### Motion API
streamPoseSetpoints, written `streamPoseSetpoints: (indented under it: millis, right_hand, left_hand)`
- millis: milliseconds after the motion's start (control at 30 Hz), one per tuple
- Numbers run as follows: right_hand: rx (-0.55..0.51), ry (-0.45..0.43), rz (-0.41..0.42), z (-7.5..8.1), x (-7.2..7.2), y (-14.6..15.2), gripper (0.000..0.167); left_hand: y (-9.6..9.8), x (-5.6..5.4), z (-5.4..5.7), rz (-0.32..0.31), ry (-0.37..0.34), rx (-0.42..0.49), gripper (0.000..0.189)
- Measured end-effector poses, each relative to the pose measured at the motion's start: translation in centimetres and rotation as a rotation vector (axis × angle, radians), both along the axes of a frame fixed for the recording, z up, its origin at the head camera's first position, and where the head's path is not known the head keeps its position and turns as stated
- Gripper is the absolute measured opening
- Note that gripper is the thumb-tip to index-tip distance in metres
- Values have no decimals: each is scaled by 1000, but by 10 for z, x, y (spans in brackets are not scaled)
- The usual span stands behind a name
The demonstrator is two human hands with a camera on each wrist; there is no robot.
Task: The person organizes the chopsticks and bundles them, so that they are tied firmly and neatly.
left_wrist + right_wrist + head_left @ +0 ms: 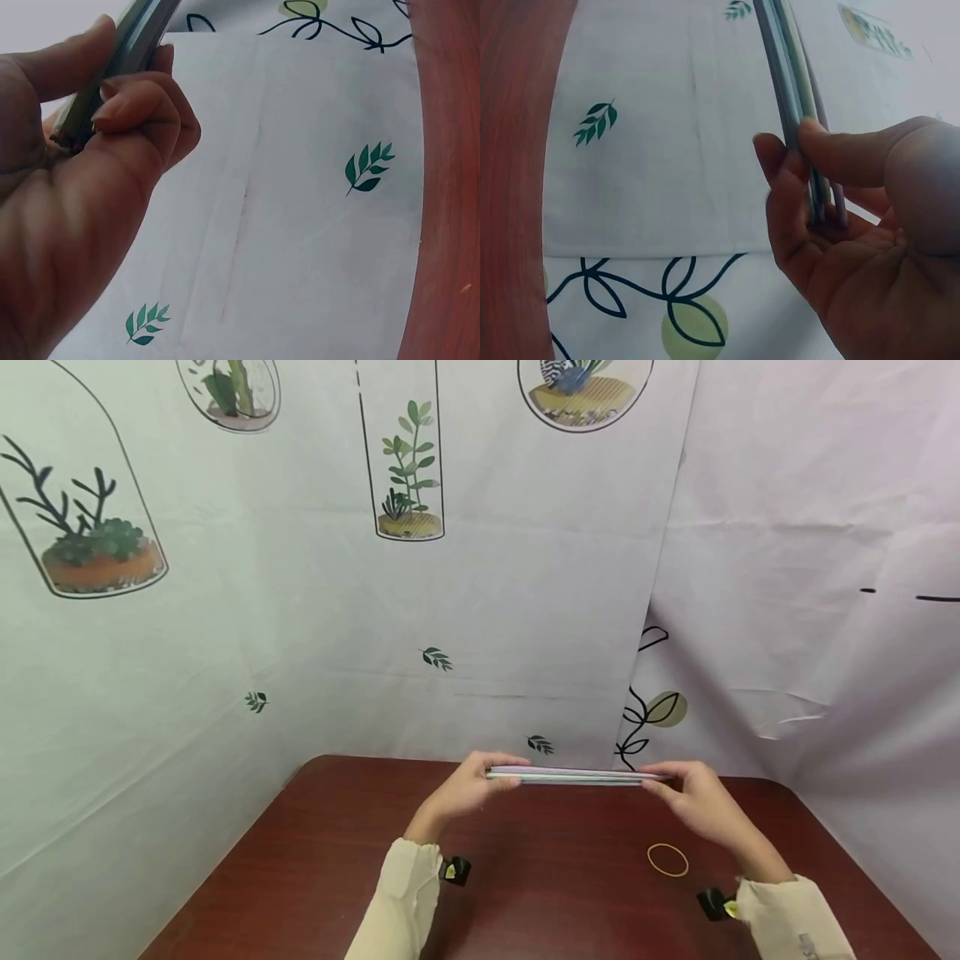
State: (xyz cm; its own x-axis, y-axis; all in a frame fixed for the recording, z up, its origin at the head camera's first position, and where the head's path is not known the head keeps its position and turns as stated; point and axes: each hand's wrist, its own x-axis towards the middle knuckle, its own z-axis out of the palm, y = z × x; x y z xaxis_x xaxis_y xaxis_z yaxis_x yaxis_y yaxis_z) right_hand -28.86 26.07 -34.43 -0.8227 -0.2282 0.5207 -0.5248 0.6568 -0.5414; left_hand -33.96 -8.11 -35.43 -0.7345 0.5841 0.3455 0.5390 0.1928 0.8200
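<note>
A bundle of several slim pastel sticks, which look like pencils, is held level above the table, side by side. My left hand grips one end, thumb on the near side and fingers curled round it. In the left wrist view, that end of the pencils sits between thumb and bent fingers. At the opposite end, my right hand pinches the bundle. The right wrist view shows the pencils in blue, pale green and lilac, between thumb and fingers. A thin yellow rubber band lies on the table below the right hand.
The dark red wooden table has rounded far corners. Behind it hangs a white cloth printed with plants, and more cloth hangs at both sides. Small black wrist cameras are worn at both cuffs.
</note>
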Motion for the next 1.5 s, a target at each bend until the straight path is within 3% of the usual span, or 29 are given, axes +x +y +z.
streamPoseSetpoints:
  millis: [400, 533, 633, 800, 967, 1100, 1200, 1367, 1500]
  right_hand:
    - [54, 186, -53, -5, 2, -21, 27]
    - [164, 298, -87, -8, -2, -23, 34]
    - [274, 435, -156, -10, -7, -25, 43]
    - [414, 676, -311, -13, -10, -30, 78]
    - [470, 829, -340, -12, -11, -33, 62]
    - [496, 881, -300, -11, -13, -39, 44]
    - [503, 870, -290, -12, -14, -43, 37]
    - [487, 840, -304, -15, -15, -44, 44]
    - [472, 903, -324, -16, -18, -43, 60]
  left_hand:
    - [6, 3, -3, 60, -39, 38, 32]
    - [7, 5, -2, 50, -73, 73, 33]
    - [9, 5, -2, 43, -112, 111, 33]
    - [10, 5, -1, 28, -155, 170, 33]
    - [12, 7, 1, 24, -151, 200, 33]
    - [13, 9, 4, 32, -132, 211, 32]
    - [15, 10, 4, 37, -136, 220, 32]
    - [18, 10, 3, 33, -157, 237, 34]
    - [21, 10, 2, 20, -176, 245, 35]
